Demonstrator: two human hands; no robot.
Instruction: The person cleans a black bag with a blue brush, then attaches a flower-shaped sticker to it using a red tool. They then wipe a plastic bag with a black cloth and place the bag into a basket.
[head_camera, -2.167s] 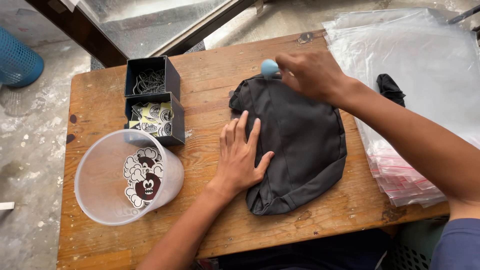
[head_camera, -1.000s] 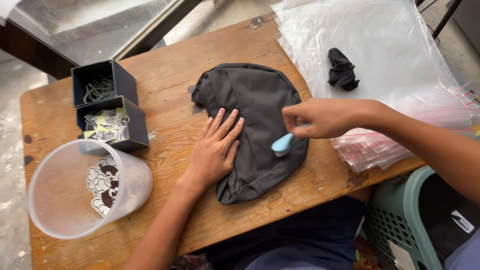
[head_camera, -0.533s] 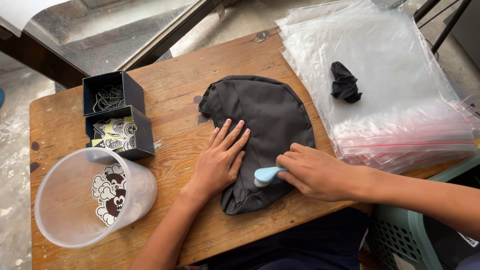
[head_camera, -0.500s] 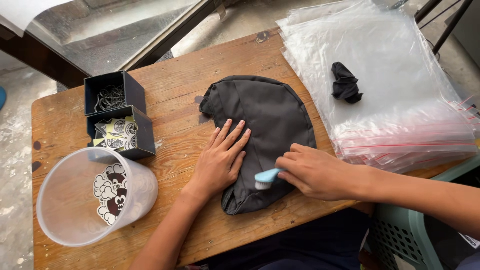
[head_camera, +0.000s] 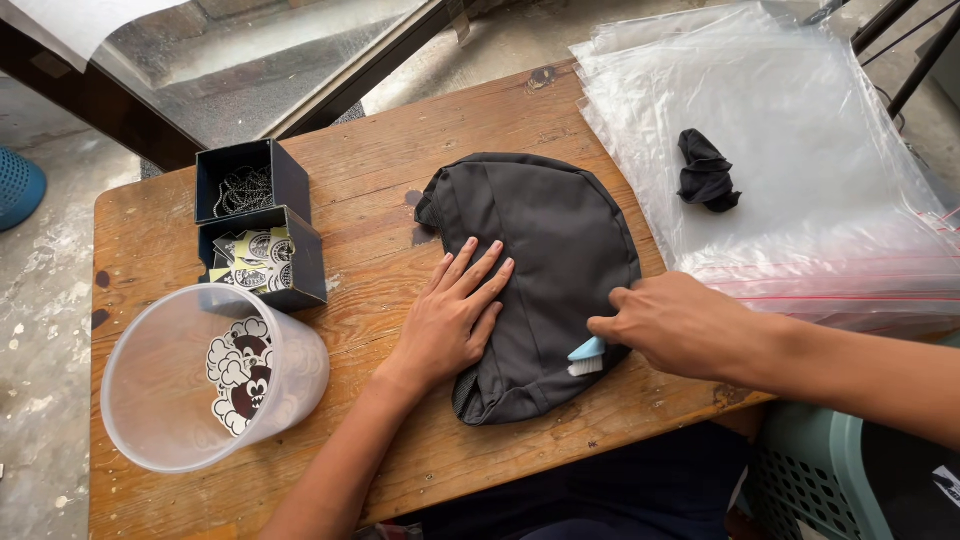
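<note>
The left hand (head_camera: 447, 325) is pressing flat, fingers spread, on the dark bag (head_camera: 535, 275) lying lengthwise away from the person on the tabletop (head_camera: 370, 180). The right hand (head_camera: 678, 325) is gripping a light-blue brush (head_camera: 586, 355), bristles pointing down at the bag's right edge.

Worn wooden table (head_camera: 380, 150), speckled concrete floor (head_camera: 40, 300), glass pane in dark frame (head_camera: 250, 60), daylight

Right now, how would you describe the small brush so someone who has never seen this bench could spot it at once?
Start at the wooden table and find the dark grey fabric bag lying flat in its middle, pinned by the left hand. At the bag's near right edge, the right hand holds the brush. It is the only pale blue thing there, with white bristles facing down.
</note>
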